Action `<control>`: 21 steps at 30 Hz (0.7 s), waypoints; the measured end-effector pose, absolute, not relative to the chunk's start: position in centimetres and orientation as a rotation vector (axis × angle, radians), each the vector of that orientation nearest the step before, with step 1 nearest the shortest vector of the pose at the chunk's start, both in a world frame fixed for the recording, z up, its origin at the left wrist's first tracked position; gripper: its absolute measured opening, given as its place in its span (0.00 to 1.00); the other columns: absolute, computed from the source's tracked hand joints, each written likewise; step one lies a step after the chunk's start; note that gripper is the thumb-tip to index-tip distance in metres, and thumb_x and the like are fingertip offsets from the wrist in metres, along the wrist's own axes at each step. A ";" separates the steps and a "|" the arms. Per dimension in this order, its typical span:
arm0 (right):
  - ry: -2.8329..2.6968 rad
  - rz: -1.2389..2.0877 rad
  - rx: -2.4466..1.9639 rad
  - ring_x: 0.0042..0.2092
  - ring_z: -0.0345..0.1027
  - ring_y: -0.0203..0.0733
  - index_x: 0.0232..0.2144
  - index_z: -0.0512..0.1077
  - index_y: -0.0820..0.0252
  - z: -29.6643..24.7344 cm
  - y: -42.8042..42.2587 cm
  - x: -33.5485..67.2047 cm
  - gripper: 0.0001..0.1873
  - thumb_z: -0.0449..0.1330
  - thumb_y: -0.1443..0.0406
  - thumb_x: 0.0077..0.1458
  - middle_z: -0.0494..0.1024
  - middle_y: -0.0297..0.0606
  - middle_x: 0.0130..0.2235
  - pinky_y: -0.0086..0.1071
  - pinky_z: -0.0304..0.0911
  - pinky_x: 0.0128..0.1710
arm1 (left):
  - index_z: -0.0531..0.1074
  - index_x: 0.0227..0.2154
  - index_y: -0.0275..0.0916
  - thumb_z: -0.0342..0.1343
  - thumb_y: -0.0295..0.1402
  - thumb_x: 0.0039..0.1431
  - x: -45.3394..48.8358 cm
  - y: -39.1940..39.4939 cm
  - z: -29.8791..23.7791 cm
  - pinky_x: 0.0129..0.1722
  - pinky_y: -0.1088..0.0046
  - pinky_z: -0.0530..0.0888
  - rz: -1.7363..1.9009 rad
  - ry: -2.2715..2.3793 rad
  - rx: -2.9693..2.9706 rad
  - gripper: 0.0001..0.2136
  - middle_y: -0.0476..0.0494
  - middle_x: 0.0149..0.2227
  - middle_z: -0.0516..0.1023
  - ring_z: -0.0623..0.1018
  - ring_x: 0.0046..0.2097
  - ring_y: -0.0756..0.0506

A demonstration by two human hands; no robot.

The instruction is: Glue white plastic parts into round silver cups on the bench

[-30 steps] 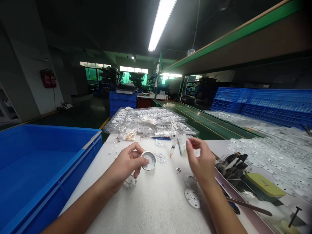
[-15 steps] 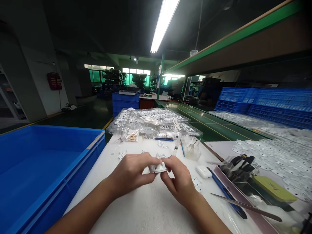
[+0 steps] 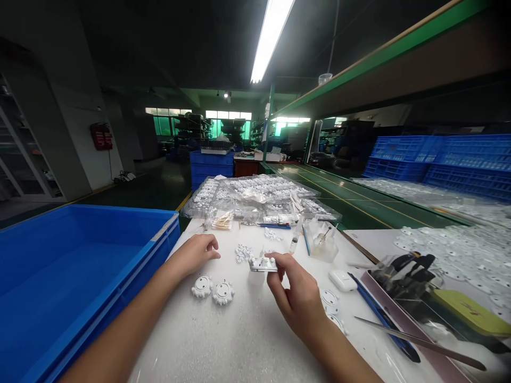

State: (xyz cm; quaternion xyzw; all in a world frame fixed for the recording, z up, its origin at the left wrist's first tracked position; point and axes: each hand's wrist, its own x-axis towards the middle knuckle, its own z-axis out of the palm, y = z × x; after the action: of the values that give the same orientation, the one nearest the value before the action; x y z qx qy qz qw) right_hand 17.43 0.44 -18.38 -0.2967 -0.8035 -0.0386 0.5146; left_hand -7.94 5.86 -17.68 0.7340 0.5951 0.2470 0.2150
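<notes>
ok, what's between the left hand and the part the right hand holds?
Head view: a small cluster of tiny white pieces lies between left hand and the white round part pinched in the right hand; otherwise bare table.

A fluorescent tube point(image 3: 271, 40) lights a dim factory hall, green-tinted windows point(image 3: 199, 119) glowing beyond stacked blue crates point(image 3: 211, 165) and a red wall box point(image 3: 101, 136).
</notes>
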 end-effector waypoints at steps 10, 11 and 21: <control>-1.939 -0.127 -0.694 0.27 0.62 0.35 0.45 0.63 0.59 -18.3 0.2 17.3 0.12 0.50 0.73 0.60 0.66 0.33 0.28 0.28 0.61 0.27 | 0.75 0.26 0.39 0.58 0.31 0.46 -8.1 6.6 -18.9 0.31 0.71 0.65 0.657 1.648 2.053 0.03 0.43 0.32 0.75 0.73 0.34 0.42; -1.941 -0.132 -0.690 0.27 0.62 0.35 0.45 0.63 0.59 -18.3 0.2 17.2 0.12 0.50 0.73 0.60 0.67 0.33 0.28 0.29 0.61 0.28 | 0.75 0.26 0.39 0.58 0.31 0.46 -8.0 6.6 -18.9 0.31 0.71 0.65 0.665 1.647 2.055 0.03 0.43 0.31 0.75 0.73 0.34 0.42; -1.942 -0.126 -0.706 0.27 0.61 0.35 0.45 0.63 0.59 -18.2 0.1 17.2 0.11 0.50 0.73 0.60 0.66 0.32 0.28 0.29 0.61 0.28 | 0.76 0.33 0.38 0.59 0.40 0.51 -6.5 4.7 -16.1 0.31 0.73 0.68 0.846 1.434 1.905 0.11 0.43 0.32 0.76 0.74 0.34 0.44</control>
State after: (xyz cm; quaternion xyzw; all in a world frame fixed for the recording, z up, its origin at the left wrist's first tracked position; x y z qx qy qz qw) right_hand 17.17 0.14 -18.19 -0.2933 -0.8066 -0.0525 0.5105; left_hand -6.45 4.67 -16.06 0.7180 0.5405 0.3188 0.3011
